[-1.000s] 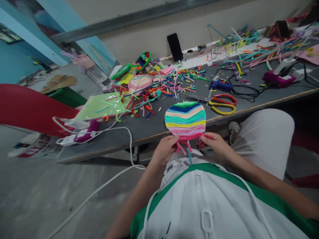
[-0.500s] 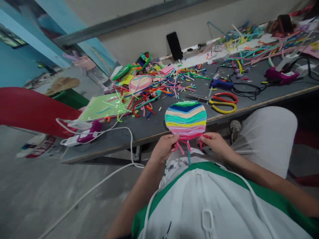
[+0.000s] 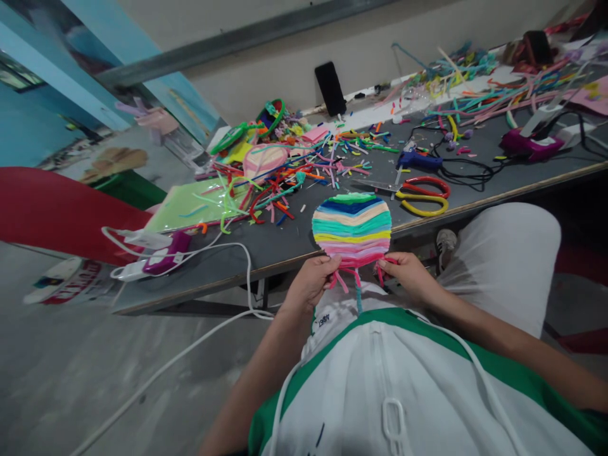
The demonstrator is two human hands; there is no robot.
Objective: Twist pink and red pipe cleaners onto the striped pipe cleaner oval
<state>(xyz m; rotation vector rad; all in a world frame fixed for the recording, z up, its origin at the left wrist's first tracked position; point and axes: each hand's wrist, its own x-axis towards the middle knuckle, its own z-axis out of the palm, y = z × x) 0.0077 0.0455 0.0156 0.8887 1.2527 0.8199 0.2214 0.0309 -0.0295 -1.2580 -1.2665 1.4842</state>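
A round disc of striped pipe cleaners (image 3: pixel 352 229) is held up at the table's front edge, in bands of green, blue, cream, yellow and pink. My left hand (image 3: pixel 314 278) pinches its lower left rim between thumb and fingers. At the lower right rim my right hand (image 3: pixel 407 272) is closed on it, beside a bent pink-red strand. Loose pink ends (image 3: pixel 342 278) and a blue-grey stem (image 3: pixel 360 299) hang below the disc. Just beyond it on the table lie scissors (image 3: pixel 422 195) with red and yellow handles, blades pointing left.
A blue glue gun (image 3: pixel 420 159) with a black cable lies behind the scissors. Cut pipe cleaner pieces (image 3: pixel 342 166) litter the grey table (image 3: pixel 280 248). A phone (image 3: pixel 330 88) leans on the wall. Purple power strips (image 3: pixel 166 253) and a white cable (image 3: pixel 247 266) are at left.
The whole view has shifted very slightly. Both hands keep the same grip on the striped disc, and nothing else visibly differs.
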